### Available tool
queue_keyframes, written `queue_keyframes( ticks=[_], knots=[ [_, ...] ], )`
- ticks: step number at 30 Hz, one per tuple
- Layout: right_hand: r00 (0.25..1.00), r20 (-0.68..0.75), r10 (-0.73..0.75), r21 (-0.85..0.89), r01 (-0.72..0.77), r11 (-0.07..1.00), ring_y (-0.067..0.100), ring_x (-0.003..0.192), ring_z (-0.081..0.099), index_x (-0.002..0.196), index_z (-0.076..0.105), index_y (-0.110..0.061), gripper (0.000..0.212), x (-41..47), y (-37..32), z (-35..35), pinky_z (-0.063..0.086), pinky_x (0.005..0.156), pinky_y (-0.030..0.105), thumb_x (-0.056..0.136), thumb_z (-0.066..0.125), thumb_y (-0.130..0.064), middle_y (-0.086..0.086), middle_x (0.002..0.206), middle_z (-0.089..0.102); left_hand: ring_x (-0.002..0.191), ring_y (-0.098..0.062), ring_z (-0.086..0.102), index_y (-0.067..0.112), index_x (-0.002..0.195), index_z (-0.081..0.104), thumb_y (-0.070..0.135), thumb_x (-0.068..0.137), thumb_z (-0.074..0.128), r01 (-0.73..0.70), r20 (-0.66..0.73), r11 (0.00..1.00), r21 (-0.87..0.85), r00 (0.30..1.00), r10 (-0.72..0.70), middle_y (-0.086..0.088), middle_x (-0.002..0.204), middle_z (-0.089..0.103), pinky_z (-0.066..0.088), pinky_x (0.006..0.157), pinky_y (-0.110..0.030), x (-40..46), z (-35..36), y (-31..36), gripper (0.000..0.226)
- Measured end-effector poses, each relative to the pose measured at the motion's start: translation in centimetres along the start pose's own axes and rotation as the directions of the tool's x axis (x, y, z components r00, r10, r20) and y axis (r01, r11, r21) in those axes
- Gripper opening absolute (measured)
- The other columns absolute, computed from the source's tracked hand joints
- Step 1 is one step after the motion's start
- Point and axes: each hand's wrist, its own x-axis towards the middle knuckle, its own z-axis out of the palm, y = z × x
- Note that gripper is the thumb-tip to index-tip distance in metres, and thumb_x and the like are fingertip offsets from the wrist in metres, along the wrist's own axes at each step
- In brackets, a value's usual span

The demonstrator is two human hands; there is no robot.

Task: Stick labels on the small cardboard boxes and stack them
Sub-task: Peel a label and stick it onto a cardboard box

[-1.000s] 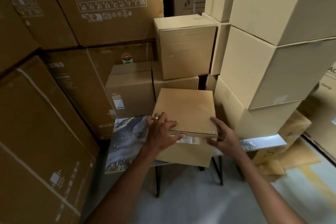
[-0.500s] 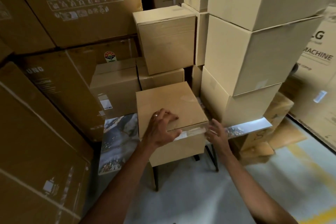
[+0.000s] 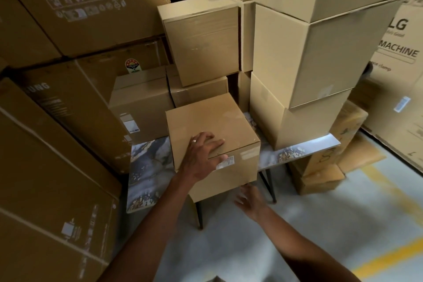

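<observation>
Stacked cartons walled the scene on the left, top and right, with a marbled counter (image 3: 148, 162) at centre frame carrying the smaller ones. At the counter's near edge sat the box (image 3: 212, 126) in hand, overhanging that edge toward the camera, a white label (image 3: 225, 162) stuck across its upper front edge.

The left hand (image 3: 201, 158) lay on the box's near-left top corner, fingers spread and flat across the top and thumb toward the label, pressing rather than clasping. The right hand (image 3: 250, 201) hung below and just right of the box's lower front edge, fingers loosely spread, holding nothing and apparently not touching the cardboard.

The box looked close to cubic, with no clear long axis; its labelled face pointed down-frame toward the person. The left hand was on it and so the nearer; the box lay up and left of the right hand. The stack (image 3: 304, 89) stood just right of it, the likely destination.
</observation>
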Motion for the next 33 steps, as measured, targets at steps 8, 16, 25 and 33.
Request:
queue_keyframes(
  ticks=[8, 16, 25, 33],
  knots=[
    [0.997, -0.058, 0.053, 0.199, -0.040, 0.979, 0.025, 0.076, 0.050, 0.090, 0.057, -0.011, 0.022, 0.3, 0.0, -0.1, 0.049, 0.065, 0.035, 0.092, 0.039, 0.001, 0.010, 0.083, 0.051, 0.124, -0.020, 0.043, 0.028, 0.135, 0.065, 0.062, 0.087, 0.058, -0.045, -0.037, 0.998, 0.048, 0.998, 0.047, -0.001, 0.134, 0.052, 0.039, 0.109, -0.042, -0.9, 0.3, -0.6, 0.059],
    [0.999, 0.016, 0.034, 0.299, -0.038, 0.953, 0.028, 0.083, 0.059, 0.099, 0.060, -0.006, 0.018, 0.8, 0.9, -0.6, 0.053, 0.089, 0.039, 0.092, 0.045, 0.002, 0.013, 0.090, 0.057, 0.125, -0.026, 0.051, 0.027, 0.137, 0.063, 0.055, 0.094, 0.053, -0.081, -0.123, 0.987, 0.140, 0.988, 0.099, -0.005, 0.131, 0.059, 0.044, 0.106, -0.046, -2.8, -0.4, -1.8, 0.053],
    [0.969, 0.017, -0.248, 0.044, 0.247, 0.968, 0.026, 0.117, 0.066, 0.133, 0.059, -0.010, 0.057, -1.0, -2.1, 1.2, 0.054, 0.103, 0.042, 0.083, 0.083, -0.020, 0.013, 0.131, 0.067, 0.135, -0.015, 0.047, 0.026, 0.144, 0.057, 0.055, 0.098, 0.048, 0.076, -0.272, 0.991, -0.112, 0.957, -0.104, 0.001, 0.144, 0.053, 0.051, 0.101, -0.052, -4.8, -3.0, -3.9, 0.055],
    [0.842, -0.011, -0.539, -0.072, 0.537, 0.840, 0.022, 0.105, 0.070, 0.123, 0.069, -0.012, 0.048, -4.0, -9.1, 5.4, 0.057, 0.096, 0.041, 0.078, 0.087, -0.015, 0.008, 0.117, 0.074, 0.108, -0.004, 0.059, 0.014, 0.139, 0.062, 0.050, 0.097, 0.051, 0.134, -0.469, 0.884, -0.449, 0.806, -0.360, -0.008, 0.133, 0.060, 0.044, 0.080, 0.000, -6.3, -4.4, -3.5, 0.057]
  ],
)
